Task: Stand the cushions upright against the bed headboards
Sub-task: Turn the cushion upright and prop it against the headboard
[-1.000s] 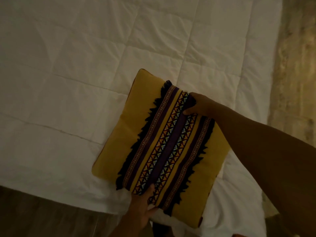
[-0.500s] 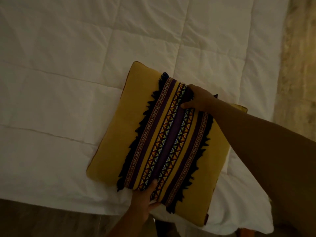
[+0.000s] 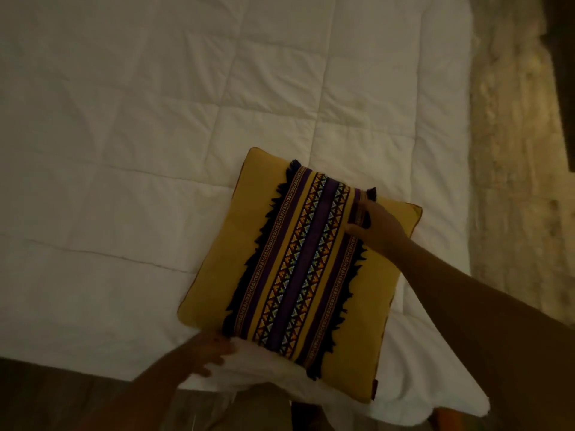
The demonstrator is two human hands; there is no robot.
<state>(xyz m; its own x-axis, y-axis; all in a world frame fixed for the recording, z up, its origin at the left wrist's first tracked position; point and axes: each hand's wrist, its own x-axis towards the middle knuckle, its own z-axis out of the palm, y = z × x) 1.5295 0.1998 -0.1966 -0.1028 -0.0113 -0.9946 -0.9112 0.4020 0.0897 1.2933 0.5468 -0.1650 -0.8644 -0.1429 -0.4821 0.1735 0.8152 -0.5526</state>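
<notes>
A yellow cushion (image 3: 217, 262) with a purple patterned band and black fringe lies flat on the white quilted duvet (image 3: 124, 150), close to the bed's near edge. My right hand (image 3: 373, 225) reaches in from the right and pinches the far end of the band by its right fringe. My left hand (image 3: 208, 353) is blurred at the cushion's near-left corner, its fingers against the duvet fold just under that corner. I cannot tell whether it grips anything. No headboard is in view.
A shaggy beige rug (image 3: 513, 150) runs along the bed's right side, with a dark piece of furniture (image 3: 560, 73) beyond it. Wooden floor (image 3: 46, 399) shows below the bed's near edge. The duvet bunches and hangs over the near right corner (image 3: 435, 384).
My left hand has slid from the band's near end leftward to the cushion's near-left corner. My right hand shifted toward the band's right fringe. The cushion turned slightly and its right corner came into sight.
</notes>
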